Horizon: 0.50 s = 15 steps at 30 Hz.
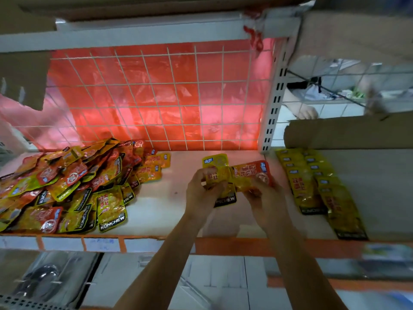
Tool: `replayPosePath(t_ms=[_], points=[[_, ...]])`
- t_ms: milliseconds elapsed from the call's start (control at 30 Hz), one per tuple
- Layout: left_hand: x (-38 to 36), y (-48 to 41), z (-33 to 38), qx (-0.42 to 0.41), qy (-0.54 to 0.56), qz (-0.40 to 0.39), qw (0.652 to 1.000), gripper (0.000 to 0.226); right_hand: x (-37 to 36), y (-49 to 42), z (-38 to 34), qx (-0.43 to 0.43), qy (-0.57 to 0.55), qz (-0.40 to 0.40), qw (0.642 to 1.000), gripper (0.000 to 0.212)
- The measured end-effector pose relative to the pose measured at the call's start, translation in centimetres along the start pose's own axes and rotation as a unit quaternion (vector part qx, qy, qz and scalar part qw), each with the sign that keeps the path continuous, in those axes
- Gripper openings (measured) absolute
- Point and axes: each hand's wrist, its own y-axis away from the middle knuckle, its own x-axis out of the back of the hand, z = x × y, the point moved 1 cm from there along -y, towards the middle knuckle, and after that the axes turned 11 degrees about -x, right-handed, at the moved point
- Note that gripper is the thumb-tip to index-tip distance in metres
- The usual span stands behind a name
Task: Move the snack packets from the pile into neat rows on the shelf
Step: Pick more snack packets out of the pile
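Left grip [201, 189], right grip [264, 196] hold packets [218, 167] btwn pile [67, 186] & rows [317, 186].

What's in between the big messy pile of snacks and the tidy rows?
In the head view: bare white shelf board, and above it the left hand and right hand gripping yellow and orange foil snack packets.

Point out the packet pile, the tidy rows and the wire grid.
packet pile [67, 186], head view, heap's middle.
tidy rows [306, 186], head view, a middle packet.
wire grid [156, 105], head view, mesh centre.
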Motion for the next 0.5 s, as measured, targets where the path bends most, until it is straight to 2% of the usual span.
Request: replayPosePath(t_ms=[100, 200, 300, 433, 500], points=[[-2.7, 0.2, 0.4, -0.021, -0.001, -0.004, 1.0, 0.024, 1.7, 0.2, -1.8, 0.038, -0.032, 0.012, 0.999, 0.03], [-5.2, 0.3, 0.7, -0.03, -0.006, 0.004, 1.0, 0.024, 3.9, 0.2, -4.0, 0.061, -0.026, 0.074, 0.995, 0.025], [-7.8, 0.6, 1.1, 0.011, 0.01, -0.002, 1.0, 0.028, 6.9, -0.1, -6.5, 0.086, 0.007, 0.13, 0.988, 0.015], [-11.3, 1.3, 1.4, 0.078, 0.025, -0.043, 0.996, 0.045, 10.7, -0.2, -9.7, 0.126, 0.026, 0.205, 0.97, 0.024], [-12.8, 1.8, 1.2, 0.085, -0.003, -0.067, 0.994, 0.044, 12.3, -0.2, -11.0, 0.129, 0.041, 0.239, 0.962, 0.019]])
